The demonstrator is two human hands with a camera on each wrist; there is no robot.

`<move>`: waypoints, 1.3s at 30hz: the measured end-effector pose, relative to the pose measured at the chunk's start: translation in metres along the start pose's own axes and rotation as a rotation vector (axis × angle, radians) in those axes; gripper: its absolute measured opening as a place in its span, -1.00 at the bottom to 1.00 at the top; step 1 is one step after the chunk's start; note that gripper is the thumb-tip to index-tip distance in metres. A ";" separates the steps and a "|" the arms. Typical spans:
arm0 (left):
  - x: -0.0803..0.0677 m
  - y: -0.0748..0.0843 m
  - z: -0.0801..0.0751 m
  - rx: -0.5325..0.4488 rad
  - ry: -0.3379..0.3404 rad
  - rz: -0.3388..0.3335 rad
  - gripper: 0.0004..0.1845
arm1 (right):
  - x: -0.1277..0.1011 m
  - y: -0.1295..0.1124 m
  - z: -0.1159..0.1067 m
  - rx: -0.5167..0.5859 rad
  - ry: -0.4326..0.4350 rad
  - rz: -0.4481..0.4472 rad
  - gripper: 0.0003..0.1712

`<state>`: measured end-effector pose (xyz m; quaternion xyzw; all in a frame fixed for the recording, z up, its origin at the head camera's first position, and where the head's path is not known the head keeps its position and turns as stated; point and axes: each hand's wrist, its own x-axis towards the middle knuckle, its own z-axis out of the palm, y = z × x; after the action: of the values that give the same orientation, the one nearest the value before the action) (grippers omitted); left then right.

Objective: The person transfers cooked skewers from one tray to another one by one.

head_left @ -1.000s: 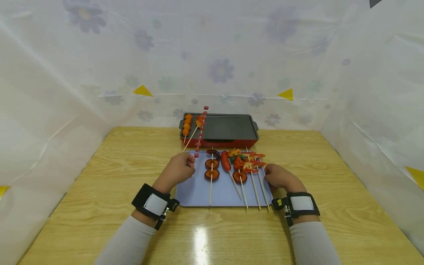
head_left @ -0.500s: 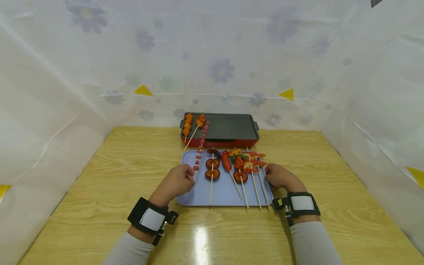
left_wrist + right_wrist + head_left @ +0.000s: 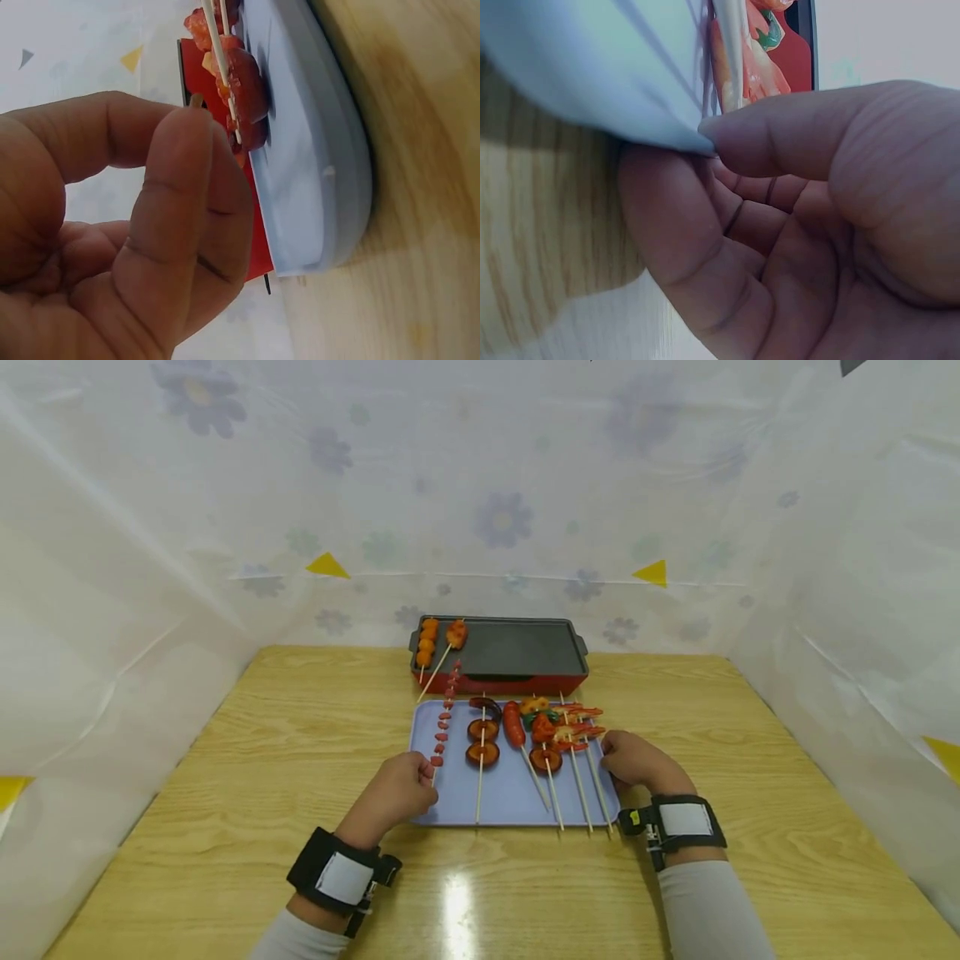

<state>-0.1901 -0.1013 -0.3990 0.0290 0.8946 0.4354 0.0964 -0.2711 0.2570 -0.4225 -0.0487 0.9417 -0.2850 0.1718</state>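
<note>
My left hand (image 3: 397,789) pinches the stick of a skewer of small red meat pieces (image 3: 437,761) between thumb and fingers. This skewer slants over the left part of the lavender tray (image 3: 498,797), its far end overlapping the grill's front. In the left wrist view, the stick's end (image 3: 196,100) pokes out at the thumb tip. My right hand (image 3: 636,760) grips the tray's right rim, thumb on top and fingers beneath, as the right wrist view shows at the tray edge (image 3: 660,127). Nearest the held skewer on the tray lies a mushroom skewer (image 3: 482,754).
A red tabletop grill (image 3: 525,647) stands behind the tray. On its left side lie an orange ball skewer (image 3: 425,645) and a skewer with one browned piece (image 3: 456,633). A sausage skewer (image 3: 513,724), a mixed vegetable skewer (image 3: 545,761) and shrimp skewers (image 3: 573,732) fill the tray's right half.
My left hand has drawn the meat skewer back toward me and lower, from over the grill to over the tray's left side. My right hand stays at the tray's rim.
</note>
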 end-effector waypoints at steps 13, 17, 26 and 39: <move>-0.012 -0.004 0.007 0.091 0.001 0.034 -0.87 | 0.001 0.002 0.001 0.012 0.009 -0.011 -0.82; -0.014 -0.007 0.009 0.088 -0.004 0.054 -0.87 | 0.002 0.002 0.001 0.017 0.007 -0.005 -0.82; -0.015 -0.008 0.015 0.090 -0.012 0.043 -0.86 | 0.003 0.004 0.001 0.026 0.004 -0.003 -0.83; -0.009 -0.008 0.025 0.085 -0.052 0.096 -0.78 | 0.002 0.003 0.001 0.003 0.009 -0.009 -0.82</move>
<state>-0.1758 -0.0878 -0.4187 0.0870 0.9071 0.4002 0.0972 -0.2723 0.2587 -0.4256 -0.0513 0.9419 -0.2874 0.1662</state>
